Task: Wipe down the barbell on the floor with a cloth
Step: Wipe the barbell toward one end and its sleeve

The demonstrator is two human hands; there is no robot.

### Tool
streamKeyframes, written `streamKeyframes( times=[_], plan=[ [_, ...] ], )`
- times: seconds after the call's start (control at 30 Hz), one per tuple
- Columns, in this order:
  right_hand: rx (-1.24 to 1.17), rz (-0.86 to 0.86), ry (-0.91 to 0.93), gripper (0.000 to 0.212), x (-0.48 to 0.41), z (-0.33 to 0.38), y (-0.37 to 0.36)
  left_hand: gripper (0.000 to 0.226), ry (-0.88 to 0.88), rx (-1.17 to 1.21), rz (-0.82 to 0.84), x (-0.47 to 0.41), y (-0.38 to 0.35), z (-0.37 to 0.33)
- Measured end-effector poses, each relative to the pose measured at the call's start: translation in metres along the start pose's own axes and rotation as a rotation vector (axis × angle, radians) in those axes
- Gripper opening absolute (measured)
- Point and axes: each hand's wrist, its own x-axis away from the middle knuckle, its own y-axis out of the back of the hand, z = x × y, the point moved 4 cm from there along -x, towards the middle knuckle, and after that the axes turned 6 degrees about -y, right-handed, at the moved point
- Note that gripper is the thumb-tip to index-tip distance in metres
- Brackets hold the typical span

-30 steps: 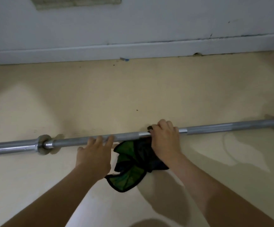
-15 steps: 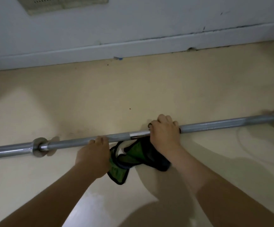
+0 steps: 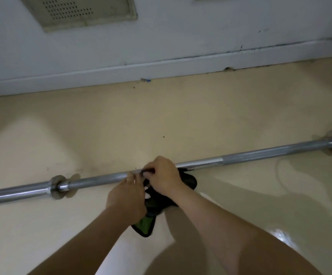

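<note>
A long steel barbell (image 3: 260, 153) lies across the beige floor, its left sleeve near the left edge and its right collar at the far right. A green cloth with black trim (image 3: 189, 180) hangs off the shaft near its middle and trails toward me. My right hand (image 3: 164, 176) grips the cloth against the shaft, fingers curled over the bar. My left hand (image 3: 126, 197) sits right beside it on the left, fingertips at the shaft; whether it holds the bar or the cloth is hidden.
A white wall with a baseboard (image 3: 161, 70) runs behind the barbell, with a perforated vent panel (image 3: 75, 11) at the top left. Bare floor (image 3: 161, 120) lies between the bar and the wall.
My right hand slid left along the shaft with the cloth, closing the gap to my left hand. The cloth now bunches under both hands. The camera tilted up.
</note>
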Motion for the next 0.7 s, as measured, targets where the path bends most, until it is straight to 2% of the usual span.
streamKeyframes(
  times=[0.03,0.07,0.1,0.13,0.2,0.27,0.4,0.47,0.6,0.67,0.7],
  plan=[
    [-0.226,0.099,-0.048,0.015,0.001,0.005,0.005,0.073,-0.015,0.055,-0.016,0.001,-0.001,0.004],
    [-0.362,0.076,-0.047,0.017,0.002,0.006,0.016,0.074,-0.024,0.1,-0.03,0.003,-0.001,0.009],
    [-0.339,-0.027,-0.023,0.02,0.0,0.004,0.03,0.076,-0.032,0.125,-0.039,0.004,-0.002,0.013],
    [-0.17,-0.177,0.013,0.024,-0.002,-0.004,0.043,0.077,-0.042,0.13,-0.042,0.005,-0.004,0.015],
    [0.346,-0.458,0.022,0.036,-0.002,-0.026,0.057,0.074,-0.054,0.115,-0.032,0.007,-0.01,0.015],
    [0.585,-0.561,0.0,0.043,0.002,-0.046,0.052,0.072,-0.05,0.086,-0.014,0.007,-0.016,0.013],
    [0.613,-0.491,0.008,0.035,0.013,-0.051,0.008,0.068,-0.044,0.095,0.04,0.009,-0.021,0.009],
    [0.535,-0.378,0.078,0.039,0.013,-0.035,-0.016,0.068,-0.08,0.115,0.034,0.011,-0.02,0.017],
    [0.262,-0.288,0.228,0.039,0.009,-0.009,-0.035,0.067,-0.146,0.133,0.066,0.018,-0.01,0.034],
    [0.057,-0.171,0.2,0.035,0.005,0.003,-0.033,0.064,-0.105,0.139,0.114,0.024,-0.004,0.044],
    [-0.041,-0.054,0.149,0.033,0.006,0.009,-0.036,0.064,-0.086,0.123,0.139,0.029,-0.001,0.049]
  ],
)
